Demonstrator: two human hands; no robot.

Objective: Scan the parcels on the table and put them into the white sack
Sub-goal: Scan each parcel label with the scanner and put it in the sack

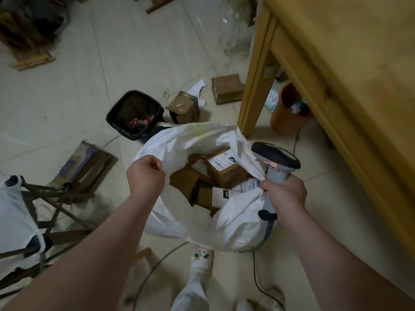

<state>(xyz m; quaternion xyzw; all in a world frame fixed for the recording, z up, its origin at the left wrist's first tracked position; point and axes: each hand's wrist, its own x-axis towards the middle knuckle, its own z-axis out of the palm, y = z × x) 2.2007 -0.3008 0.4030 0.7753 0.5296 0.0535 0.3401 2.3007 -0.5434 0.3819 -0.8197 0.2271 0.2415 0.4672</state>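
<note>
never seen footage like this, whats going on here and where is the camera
There is no machine here: a person wears one camera on the head, looking down at their own arms. The left hand grips the rim of a white sack; the right hand holds a grey scanner and pinches the opposite rim, so the mouth is held open. Brown parcels lie inside. The wooden table is at the right; more boxes and a black bin sit on the floor.

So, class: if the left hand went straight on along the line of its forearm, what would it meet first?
Probably the white sack itself: the left hand pinches its rim, and the raised fabric lies right ahead. The parcels sit lower and to the right, though depth is unclear.
</note>
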